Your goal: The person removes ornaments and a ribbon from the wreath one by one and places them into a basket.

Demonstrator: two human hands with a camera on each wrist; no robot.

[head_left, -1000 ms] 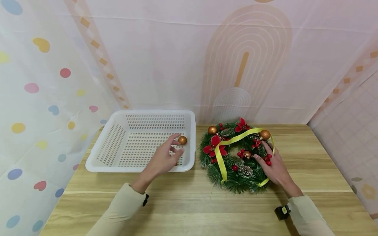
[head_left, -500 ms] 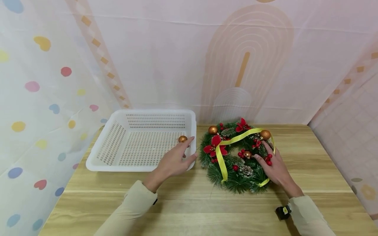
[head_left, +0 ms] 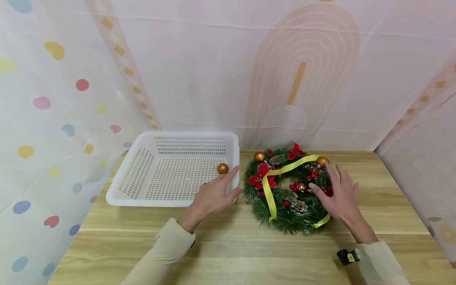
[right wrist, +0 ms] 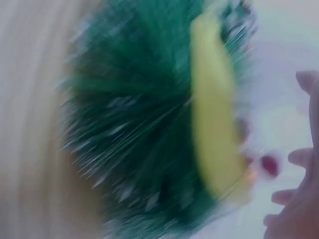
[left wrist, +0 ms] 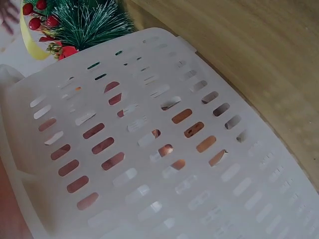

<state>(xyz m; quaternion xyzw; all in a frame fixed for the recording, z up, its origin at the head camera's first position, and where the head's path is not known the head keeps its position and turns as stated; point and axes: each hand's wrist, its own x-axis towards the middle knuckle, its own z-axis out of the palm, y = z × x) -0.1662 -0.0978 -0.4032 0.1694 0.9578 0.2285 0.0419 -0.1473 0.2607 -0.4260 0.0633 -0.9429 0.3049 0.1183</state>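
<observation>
White basket (head_left: pixel 149 203): placed left of centre in the head view, flat on the wooden table (head_left: pixel 246 253). A gold ball (head_left: pixel 222 168) lies inside, towards the basket's right end. In the left wrist view, copper-coloured patches show through the slots of the basket wall.

Left hand (head_left: pixel 210 198): positioned over the basket's front right corner, near the frame centre. Index finger and thumb are set apart, both reaching towards the right rim. The remaining fingers are hidden; whether they hold anything cannot be determined.

Wreath (head_left: pixel 292 225): located right of centre, just beside the basket. Green foliage carries red flowers (head_left: pixel 262 176), red berries (head_left: pixel 286 203), a pine cone (head_left: pixel 299 206) and further round ornaments (head_left: pixel 259 157). A yellow ribbon (head_left: pixel 285 169) runs loosely across it, from lower left to upper right.

Right hand (head_left: pixel 340 198): located at the wreath's right side, fingers spread wide and holding nothing visible. Thumb and index finger overlap the wreath's edge in the head view; contact cannot be confirmed, the right wrist view being blurred.

Patterned backdrop (head_left: pixel 185 71): fills the upper frame.
</observation>
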